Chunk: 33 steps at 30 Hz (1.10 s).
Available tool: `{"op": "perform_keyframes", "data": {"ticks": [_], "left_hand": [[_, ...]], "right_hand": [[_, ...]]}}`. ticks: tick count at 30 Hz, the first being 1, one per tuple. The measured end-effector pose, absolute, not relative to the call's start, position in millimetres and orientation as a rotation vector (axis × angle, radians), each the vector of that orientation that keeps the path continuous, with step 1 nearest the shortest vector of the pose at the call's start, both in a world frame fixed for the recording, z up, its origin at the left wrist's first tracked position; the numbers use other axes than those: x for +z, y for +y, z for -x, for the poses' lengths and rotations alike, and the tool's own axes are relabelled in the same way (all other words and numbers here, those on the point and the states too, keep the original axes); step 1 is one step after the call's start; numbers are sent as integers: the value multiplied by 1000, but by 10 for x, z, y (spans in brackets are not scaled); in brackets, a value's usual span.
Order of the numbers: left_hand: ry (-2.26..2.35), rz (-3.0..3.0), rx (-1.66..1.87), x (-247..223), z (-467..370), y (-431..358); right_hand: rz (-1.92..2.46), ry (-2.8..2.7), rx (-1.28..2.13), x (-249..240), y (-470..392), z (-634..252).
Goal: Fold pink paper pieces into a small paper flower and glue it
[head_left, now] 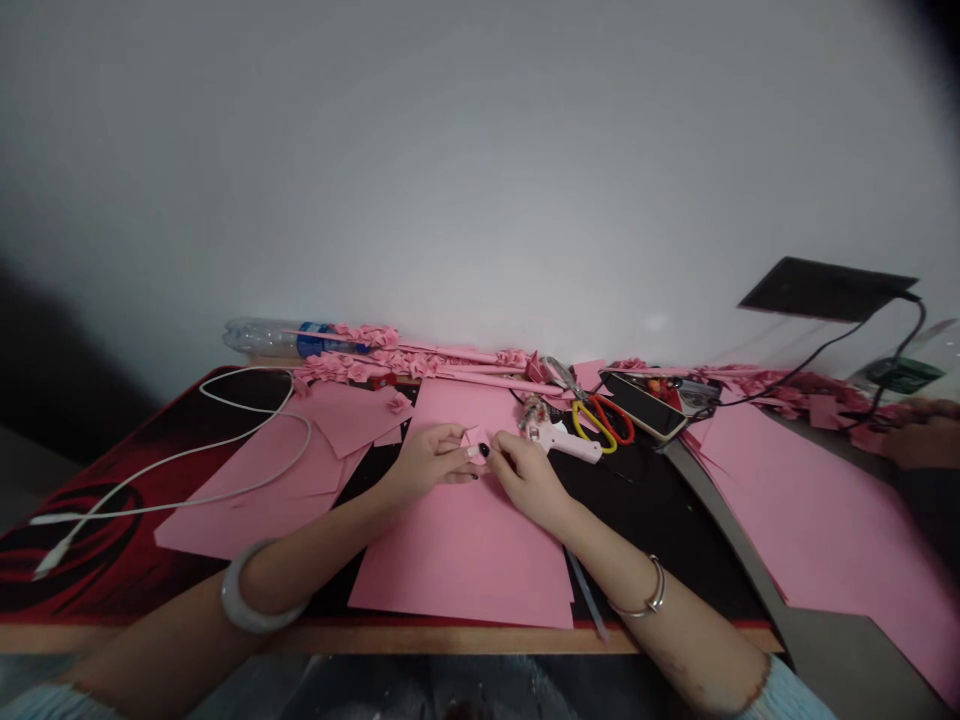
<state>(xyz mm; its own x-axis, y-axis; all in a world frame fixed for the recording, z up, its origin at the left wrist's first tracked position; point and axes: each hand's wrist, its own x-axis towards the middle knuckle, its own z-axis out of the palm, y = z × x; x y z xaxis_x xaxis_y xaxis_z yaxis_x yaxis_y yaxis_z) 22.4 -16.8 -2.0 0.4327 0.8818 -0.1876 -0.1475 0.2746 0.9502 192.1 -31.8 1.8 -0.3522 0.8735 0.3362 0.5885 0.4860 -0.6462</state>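
Both hands meet over a pink paper sheet [465,560] in the middle of the table. Between their fingertips is a small pink paper piece [475,437]. My left hand [431,460] is closed on it from the left, thumb on top. My right hand [526,478] pinches its right edge, with the fingers curled. Just beyond my right hand lies a pale pink glue gun [570,443]. Scissors with red and yellow handles [604,422] rest behind it.
Pink paper flowers on stems [375,365] line the wall, near a plastic bottle [274,338]. A white cable [225,492] crosses pink sheets [247,510] at left. A phone [645,405] lies right of the scissors. Another person's hand [926,435] is at far right, beside more pink sheets [817,510].
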Motion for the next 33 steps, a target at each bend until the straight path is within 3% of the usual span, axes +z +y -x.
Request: {"op": "perform_keyframes", "data": {"ticks": [18,33], "left_hand": [[982,-1159,743,21,-268,-174],[942,-1187,740,90,-267,-219]], "right_hand": [[1268,-2081,414,24,-315,-1927],[1197,-2066,505,21,-310,-1928]]}}
